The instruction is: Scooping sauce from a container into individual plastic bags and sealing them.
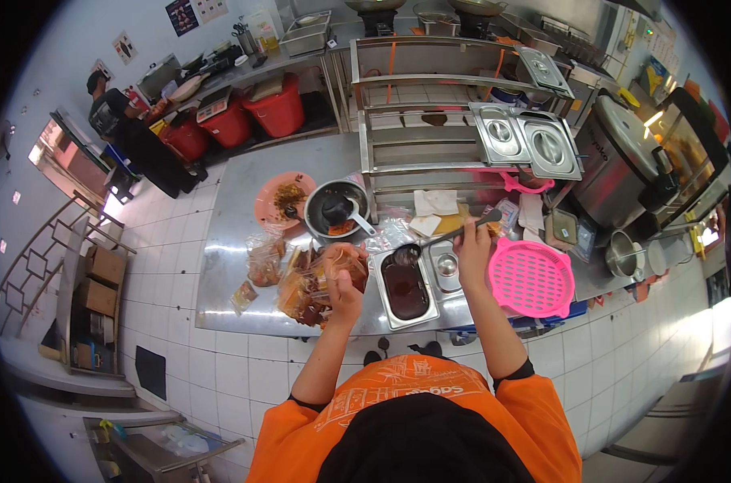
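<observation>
My left hand [346, 282] is closed around a clear plastic bag [352, 265] with dark reddish sauce in it. In my right hand [474, 250] is the handle of a dark ladle [407, 255], its bowl over the far end of a steel pan of dark brown sauce [405, 290]. Filled plastic bags [305, 293] lie beside and below my left hand. A lidded steel pan [447, 265] adjoins the sauce pan on the right. Beyond my left hand stands a metal bowl [311, 211] holding a black ladle and a white-handled utensil.
A pink perforated basket [531, 279] sits right of my right forearm. An orange plate of chopped food [264, 202] lies at the far left. A steel rack [365, 121] rises behind, near a large cooker [613, 160]. Another person [133, 133] stands at the far left counter.
</observation>
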Tool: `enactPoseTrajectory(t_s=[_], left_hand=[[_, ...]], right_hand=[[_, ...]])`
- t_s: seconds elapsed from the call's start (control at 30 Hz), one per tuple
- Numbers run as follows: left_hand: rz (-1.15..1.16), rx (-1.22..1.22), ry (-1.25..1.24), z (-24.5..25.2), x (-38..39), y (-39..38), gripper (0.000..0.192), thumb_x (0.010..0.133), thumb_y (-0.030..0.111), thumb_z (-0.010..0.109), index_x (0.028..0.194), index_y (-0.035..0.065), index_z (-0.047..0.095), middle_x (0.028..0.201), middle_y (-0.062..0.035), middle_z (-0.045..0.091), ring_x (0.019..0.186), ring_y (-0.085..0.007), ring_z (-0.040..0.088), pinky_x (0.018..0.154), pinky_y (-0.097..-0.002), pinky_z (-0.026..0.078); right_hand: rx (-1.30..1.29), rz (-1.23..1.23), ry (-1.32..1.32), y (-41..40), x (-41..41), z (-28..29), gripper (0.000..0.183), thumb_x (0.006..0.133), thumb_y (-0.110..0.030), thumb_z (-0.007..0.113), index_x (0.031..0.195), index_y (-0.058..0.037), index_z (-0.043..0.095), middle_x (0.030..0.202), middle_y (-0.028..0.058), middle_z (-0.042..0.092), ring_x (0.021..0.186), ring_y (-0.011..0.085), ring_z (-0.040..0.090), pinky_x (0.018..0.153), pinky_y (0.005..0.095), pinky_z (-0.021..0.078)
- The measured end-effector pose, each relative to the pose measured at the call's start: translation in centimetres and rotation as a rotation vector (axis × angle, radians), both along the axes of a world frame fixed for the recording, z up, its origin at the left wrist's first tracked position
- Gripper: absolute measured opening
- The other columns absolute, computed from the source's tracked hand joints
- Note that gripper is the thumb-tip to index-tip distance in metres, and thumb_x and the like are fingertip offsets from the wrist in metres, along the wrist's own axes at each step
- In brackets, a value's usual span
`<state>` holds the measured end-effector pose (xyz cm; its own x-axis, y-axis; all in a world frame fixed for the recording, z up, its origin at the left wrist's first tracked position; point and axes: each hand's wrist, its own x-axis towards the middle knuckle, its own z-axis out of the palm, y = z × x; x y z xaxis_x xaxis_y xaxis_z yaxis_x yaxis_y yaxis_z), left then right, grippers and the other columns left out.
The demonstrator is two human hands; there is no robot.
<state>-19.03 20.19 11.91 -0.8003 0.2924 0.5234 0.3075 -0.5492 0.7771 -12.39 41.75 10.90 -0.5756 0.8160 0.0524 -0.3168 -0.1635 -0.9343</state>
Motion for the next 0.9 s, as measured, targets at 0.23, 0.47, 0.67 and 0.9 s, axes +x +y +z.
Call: enactPoseTrajectory(t_s=[0.23,0.47,0.67,0.9], left_hand=[[-0.144,0.053,-0.079,6.6,0.6,-1.1,0.053,0.080,0.050,0.052,0.107,0.0044,0.046,0.126,-0.0221,0.044,0.119,-0.0292,0.045,0.108,-0.0442,0.029],[-0.319,-0.294,0.058,9.6,0.5,-1.7,0.062,0.082,0.064,0.038,0.102,0.0080,0.055,0.145,-0.0195,0.029,0.136,-0.0279,0.023,0.110,-0.0424,0.015],[-0.372,-0.288,0.090,9.8,0.6,-0.5,0.075,0.082,0.070,0.033,0.114,0.0051,0.053,0.147,-0.0185,0.026,0.137,-0.0256,0.020,0.109,-0.0398,0.019],[-0.007,-0.497,0.062,9.8,1.4,-2.4,0.047,0.088,0.037,0.060,0.109,-0.0055,0.061,0.109,-0.0156,0.064,0.106,-0.0222,0.058,0.094,-0.0324,0.042]], right_hand=[[0.803,0.228,-0.452,-3.8,1.6,-2.6,0.021,0.090,-0.022,0.056,0.097,-0.0028,0.054,0.068,0.0055,0.054,0.064,0.0169,0.054,0.062,0.0329,0.0411],[0.808,0.546,0.199,-6.9,1.6,8.7,0.028,0.083,-0.025,0.063,0.105,-0.0070,0.060,0.102,0.0086,0.059,0.098,0.0255,0.052,0.086,0.0373,0.0373],[0.662,0.659,0.067,-7.8,2.3,11.9,0.020,0.080,-0.017,0.068,0.095,-0.0043,0.063,0.089,0.0056,0.061,0.084,0.0159,0.055,0.078,0.0301,0.0418],[0.379,0.476,0.157,-7.9,2.7,11.5,0.016,0.081,-0.014,0.068,0.090,-0.0002,0.065,0.080,0.0020,0.063,0.071,0.0074,0.053,0.067,0.0238,0.0440]])
